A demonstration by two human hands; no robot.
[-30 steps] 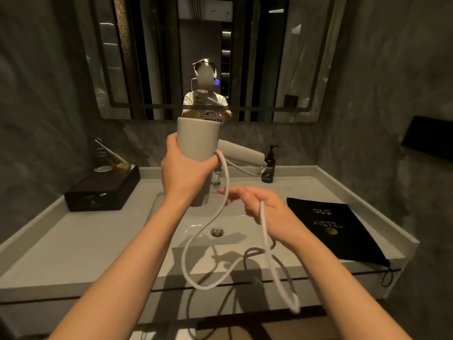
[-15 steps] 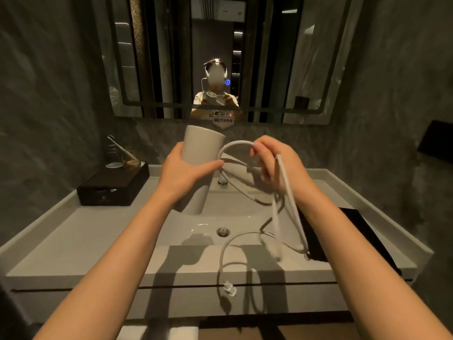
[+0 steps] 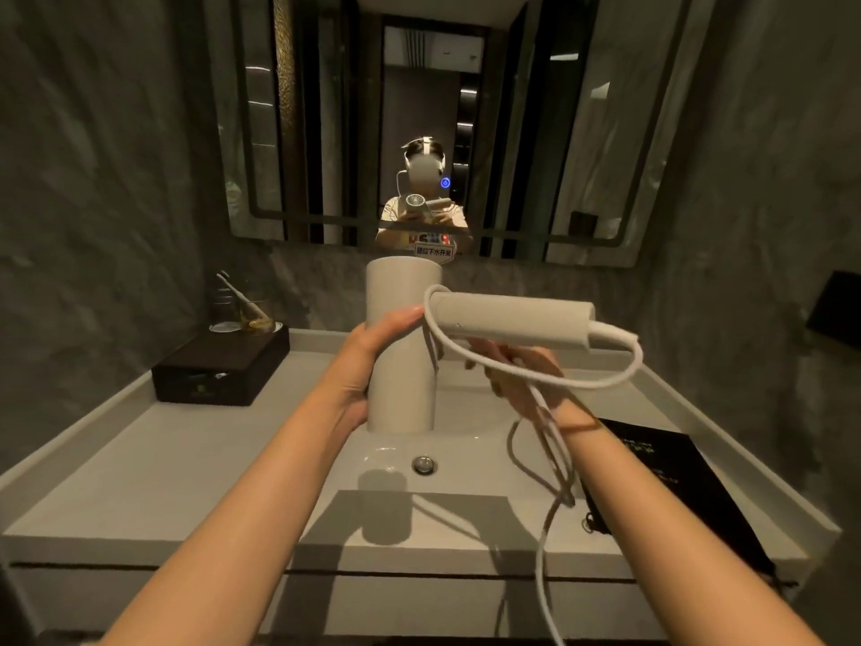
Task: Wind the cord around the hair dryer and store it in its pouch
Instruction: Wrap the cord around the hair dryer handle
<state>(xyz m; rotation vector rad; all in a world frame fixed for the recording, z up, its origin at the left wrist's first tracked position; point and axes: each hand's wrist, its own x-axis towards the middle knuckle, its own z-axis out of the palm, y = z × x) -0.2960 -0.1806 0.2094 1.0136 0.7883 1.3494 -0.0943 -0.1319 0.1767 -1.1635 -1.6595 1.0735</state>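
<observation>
Matt plastic, woven cord, stone and glass

The hair dryer [image 3: 403, 347] at centre frame looks like smooth matt off-white plastic, barrel and handle alike; its cord [image 3: 543, 373] has a pale, slightly textured sheath, seemingly braided; the pouch [image 3: 671, 482] at lower right is matt black cloth with faint gold print; the sink [image 3: 140, 459] is smooth pale solid surface, glossier in the bowl, with a shiny metal drain [image 3: 424, 464]; the box [image 3: 221, 370] at left is dark and matt, perhaps wood or leatherette; the walls [image 3: 93, 179] look like rough mottled grey stone; the mirror [image 3: 419, 109] at the top is glossy glass.
</observation>
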